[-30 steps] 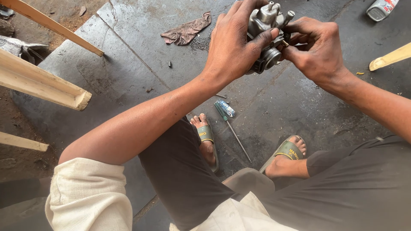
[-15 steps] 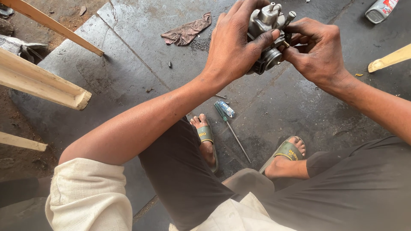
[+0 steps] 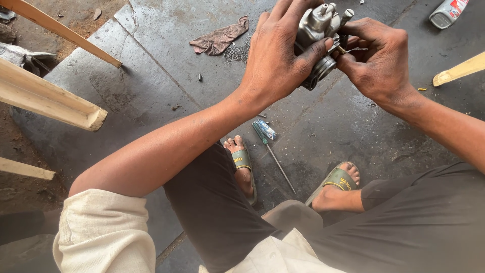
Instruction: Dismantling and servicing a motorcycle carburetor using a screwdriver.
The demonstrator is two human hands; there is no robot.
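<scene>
Person squats on the concrete floor, holding a small grey metal engine part up in the air w/ both hands, well above the screwdriver that lies between the sandalled feet. Left hand is wrapped round the part's body, fingers curled shut on it, thumb pressed near the round ring at the bottom. Right hand has its fingers pinched at the part's side, on what looks like a small brass bit; too small to tell exactly what.

Risks, as a judgement: hands look greasy, so the part could slip & drop straight toward the screwdriver & toes. The tiny bit at the right fingertips could pop loose & get lost in the grit on the floor. Twisting too hard w/ bare fingers may also nick skin on the part's edges.

Vs. half a sec ago: nearly the same. Both grips unchanged, part at the same height over the screwdriver; rag beyond it & wood planks unmoved.
</scene>
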